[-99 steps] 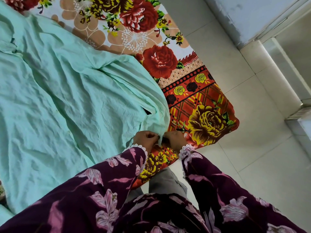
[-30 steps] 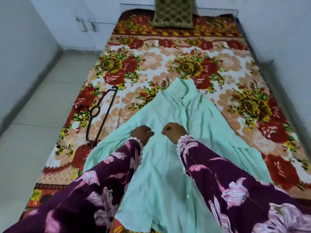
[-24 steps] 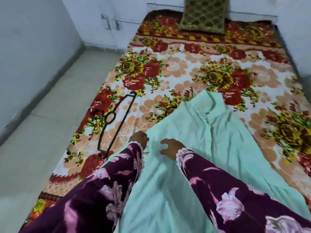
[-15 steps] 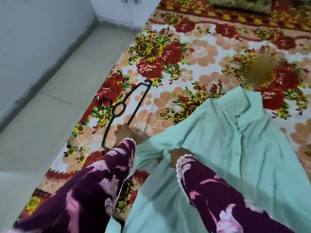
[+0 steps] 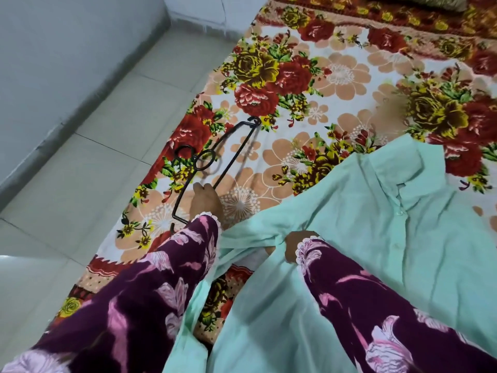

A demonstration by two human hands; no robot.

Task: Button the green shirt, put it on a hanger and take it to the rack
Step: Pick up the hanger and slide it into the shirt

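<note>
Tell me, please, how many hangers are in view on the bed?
1. The black hanger lies on the floral bedsheet, left of the green shirt, with the left hand on it. Others may lie outside the frame.

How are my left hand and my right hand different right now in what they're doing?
The left hand reaches out over the floral bedsheet and closes on the black hanger; the right hand stays nearer the body, bunching the green shirt. The left grips thin metal, the right soft cloth. Both come out of purple floral sleeves.
</note>
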